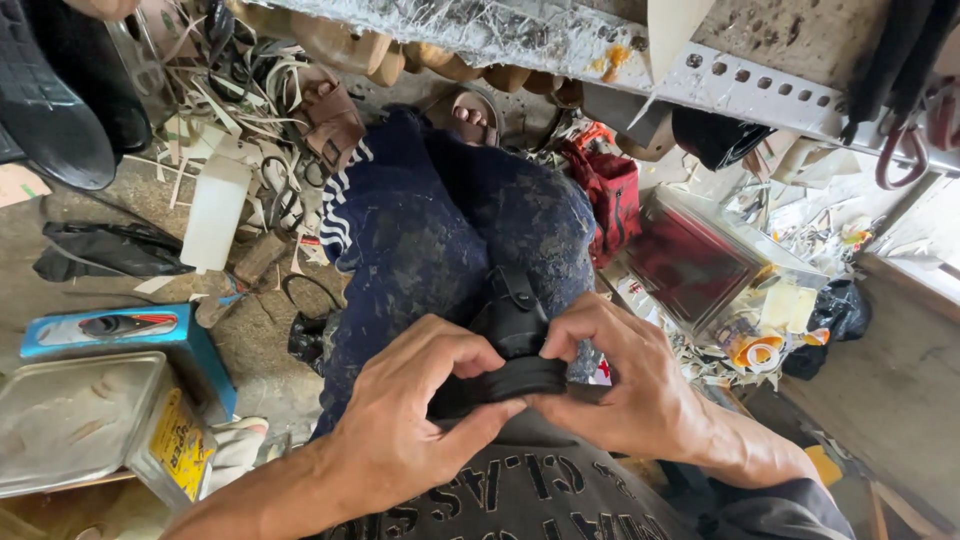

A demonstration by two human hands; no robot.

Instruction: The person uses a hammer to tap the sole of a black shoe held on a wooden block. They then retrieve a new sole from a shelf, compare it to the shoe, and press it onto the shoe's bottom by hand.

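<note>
A black sandal (pixel 510 350) is held over the person's lap, above dark blue trousers (pixel 440 240) speckled with dust. Its sole edge faces the camera and its strap with a buckle rises behind the fingers.

The left hand (pixel 410 420) is closed around the near left part of the sole, thumb on top and fingers curled under. The right hand (pixel 620 385) is closed on the right end of the sole, thumb and forefinger pinching the edge. Both hands touch the sandal and nearly meet at its middle.

Surroundings:
- Left of the lap: a square metal tin (pixel 80 420) with a yellow label, and behind it a blue box (pixel 130 335).
- Farther left: a white plastic bottle (pixel 215 210) among leather scraps and strips.
- Right of the knee: a red bag (pixel 610 190) and a clear-lidded box (pixel 700 260) with red contents.
- Beyond the knees: one foot in a brown sandal (pixel 470 115), below a perforated metal shelf (pixel 760 85)
</note>
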